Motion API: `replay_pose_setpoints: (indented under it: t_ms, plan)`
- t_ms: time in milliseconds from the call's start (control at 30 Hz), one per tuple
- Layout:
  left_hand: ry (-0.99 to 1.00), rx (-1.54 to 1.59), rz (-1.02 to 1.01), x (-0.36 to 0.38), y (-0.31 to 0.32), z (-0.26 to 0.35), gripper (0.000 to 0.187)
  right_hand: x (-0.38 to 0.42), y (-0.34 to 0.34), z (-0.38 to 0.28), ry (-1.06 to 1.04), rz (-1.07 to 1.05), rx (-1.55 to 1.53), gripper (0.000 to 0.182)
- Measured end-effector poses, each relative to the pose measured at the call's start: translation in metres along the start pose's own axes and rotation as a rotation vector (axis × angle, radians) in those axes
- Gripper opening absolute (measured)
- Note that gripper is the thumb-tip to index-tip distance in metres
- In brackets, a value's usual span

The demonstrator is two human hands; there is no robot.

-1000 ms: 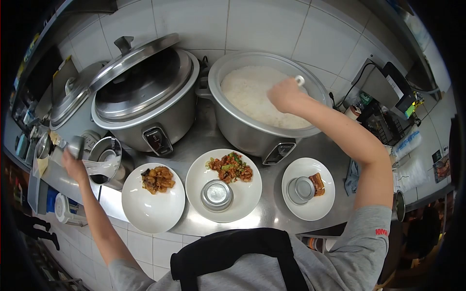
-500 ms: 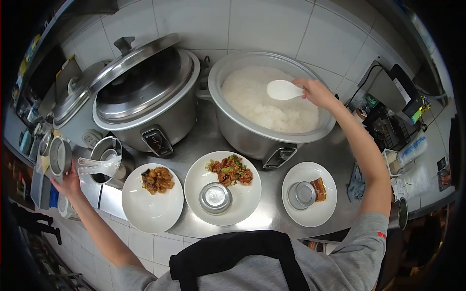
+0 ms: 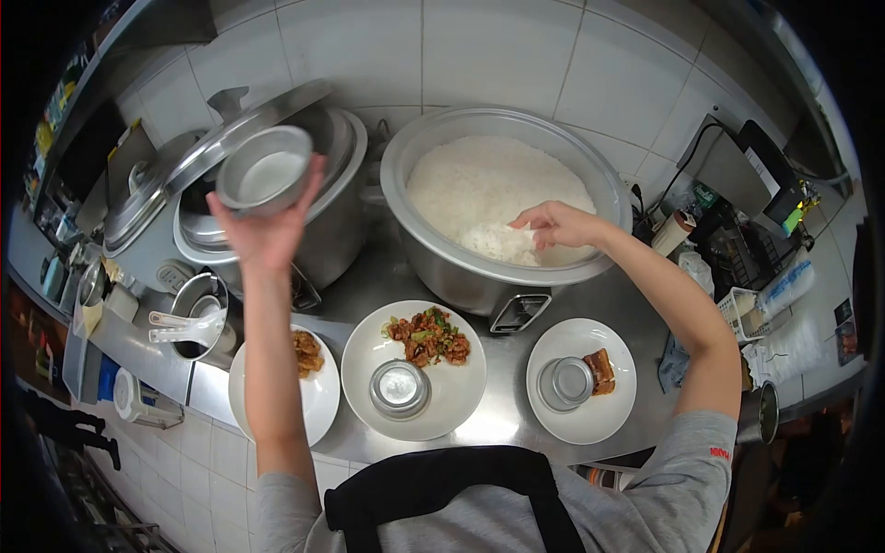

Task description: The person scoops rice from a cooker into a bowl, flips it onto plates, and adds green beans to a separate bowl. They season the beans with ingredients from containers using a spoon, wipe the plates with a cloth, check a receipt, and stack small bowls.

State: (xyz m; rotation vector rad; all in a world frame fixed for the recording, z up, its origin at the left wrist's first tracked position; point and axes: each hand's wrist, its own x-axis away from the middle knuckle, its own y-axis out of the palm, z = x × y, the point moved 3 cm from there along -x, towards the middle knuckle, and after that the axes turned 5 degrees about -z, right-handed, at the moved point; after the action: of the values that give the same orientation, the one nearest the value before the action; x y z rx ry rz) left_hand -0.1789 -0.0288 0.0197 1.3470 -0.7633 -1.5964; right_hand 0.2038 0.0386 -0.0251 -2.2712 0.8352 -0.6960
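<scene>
My left hand [image 3: 269, 221] holds a round metal bowl [image 3: 265, 171], tilted, in front of the lidded cooker. Inside the large open cooker [image 3: 516, 267] lies white rice [image 3: 489, 170]. My right hand [image 3: 559, 227] is over the rice with its fingers closed; the white paddle appears sunk in or covered by rice at the fingertips. Below are three white plates: the left plate [image 3: 318, 405] with brown food, partly behind my left arm; the middle plate [image 3: 452, 405] with chopped food [image 3: 430, 338] and an upturned metal bowl [image 3: 399, 388]; the right plate [image 3: 590, 419] with meat [image 3: 600, 371] and another metal bowl [image 3: 566, 382].
A second cooker [image 3: 341, 240] with its lid [image 3: 244, 124] leaning on top stands at the left. Beside it is a metal pot [image 3: 198, 300] holding white utensils [image 3: 189, 324]. A white basket [image 3: 740, 313] and plastic bags [image 3: 784, 355] are at the right.
My left hand has brought the metal bowl rightward and up from the far left. My right hand has lowered the paddle into the front part of the rice.
</scene>
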Motion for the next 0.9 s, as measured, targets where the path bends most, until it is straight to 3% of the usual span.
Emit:
replay_pose_setpoints:
  t_ms: [100, 167, 267, 367, 433, 467, 533, 567, 633, 767, 833, 900]
  plan:
    - [-0.002, -0.191, 0.070, -0.028, 0.007, -0.047, 0.084, 0.001, -0.001, 0.000, 0.036, -0.146, -0.119, 0.043]
    - [-0.155, -0.147, 0.098, -0.046, -0.014, -0.066, 0.077, 0.000, -0.005, 0.010, 0.068, -0.199, -0.204, 0.042]
    - [-0.197, -0.260, 0.113, -0.058, -0.017, -0.091, 0.076, 0.007, -0.027, 0.007, 0.059, -0.007, -0.359, 0.042]
    - [-0.319, -0.374, 0.173, -0.064, -0.019, -0.117, 0.077, 0.012, -0.074, -0.021, 0.081, 0.099, -0.193, 0.041]
    - [-0.419, -0.490, 0.111, -0.067, -0.023, -0.145, 0.082, 0.010, -0.098, -0.044, 0.061, 0.209, 0.109, 0.039]
    - [-0.422, -0.487, 0.110, -0.065, -0.016, -0.157, 0.082, 0.009, -0.095, -0.055, 0.066, 0.210, 0.109, 0.039]
    - [-0.537, -0.278, 0.197, -0.056, -0.001, -0.180, 0.087, 0.001, -0.085, -0.089, -0.023, 0.453, 0.524, 0.037]
    - [-0.539, -0.278, 0.194, -0.058, 0.002, -0.186, 0.087, -0.001, -0.068, -0.102, -0.020, 0.456, 0.525, 0.037]
    - [-0.461, -0.119, 0.285, -0.062, 0.001, -0.193, 0.091, 0.002, -0.028, -0.122, -0.044, 0.527, 0.918, 0.034]
    - [-0.488, -0.251, 0.216, -0.062, -0.014, -0.178, 0.094, 0.001, -0.036, -0.112, -0.133, 0.575, 0.843, 0.034]
    - [-0.475, -0.293, 0.266, -0.059, -0.012, -0.164, 0.092, 0.000, -0.058, -0.092, 0.097, 0.650, 0.628, 0.036]
    - [-0.460, -0.338, 0.316, -0.058, -0.013, -0.153, 0.091, -0.023, -0.065, -0.038, 0.119, 0.635, 0.785, 0.034]
